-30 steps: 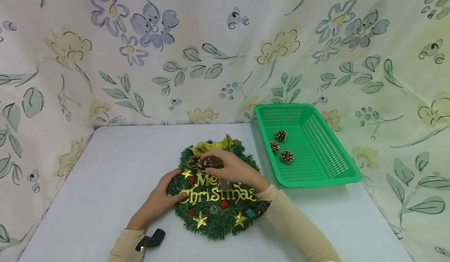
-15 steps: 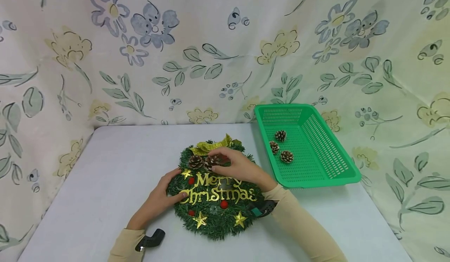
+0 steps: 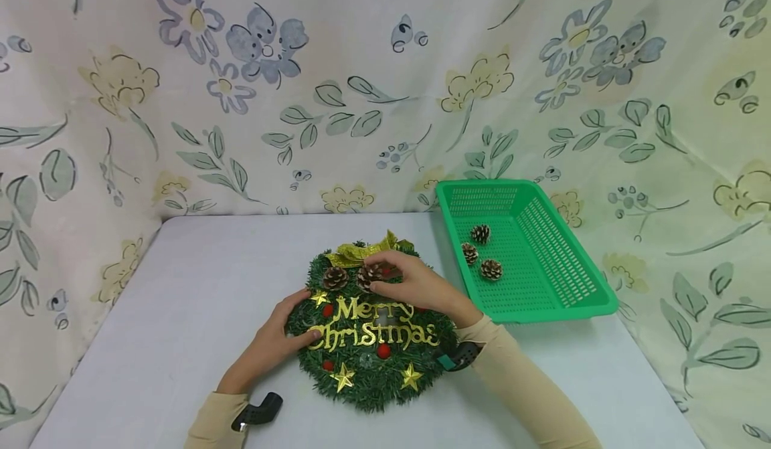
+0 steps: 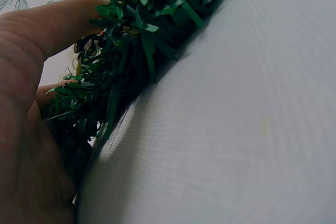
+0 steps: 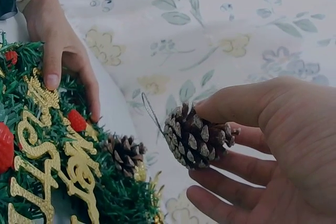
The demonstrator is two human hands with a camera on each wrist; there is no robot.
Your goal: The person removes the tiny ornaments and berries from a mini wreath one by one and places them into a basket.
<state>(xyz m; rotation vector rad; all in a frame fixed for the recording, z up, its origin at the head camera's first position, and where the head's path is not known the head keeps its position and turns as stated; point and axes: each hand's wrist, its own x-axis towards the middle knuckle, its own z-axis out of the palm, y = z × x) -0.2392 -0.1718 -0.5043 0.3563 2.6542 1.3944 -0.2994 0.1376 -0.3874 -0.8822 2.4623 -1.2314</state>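
Observation:
A green tinsel Christmas wreath (image 3: 367, 385) lies on the table, with gold "Merry Christmas" lettering (image 3: 373, 335), gold stars and red balls. At its left rim my left hand (image 3: 280, 335) grips the edge, thumb over the top near the lettering. In the left wrist view the thumb and a finger straddle the green tinsel (image 4: 136, 40). My right hand (image 3: 415, 285) pinches a pine cone (image 5: 194, 137) between thumb and fingers over the wreath's upper part. A thin silver loop (image 5: 149, 108) sticks out from that cone. Another pine cone (image 3: 335, 278) sits on the wreath's upper left, just below the gold bow (image 3: 361, 251).
A green plastic basket (image 3: 542, 312) stands at the table's right side, holding three pine cones (image 3: 490, 270) near its left wall. Floral cloth (image 3: 337, 141) hangs behind and beside the white table (image 3: 223, 268).
My right hand has moved a little to the right with its pine cone, away from the cone on the wreath, so a gap now shows between them. My left hand stays put.

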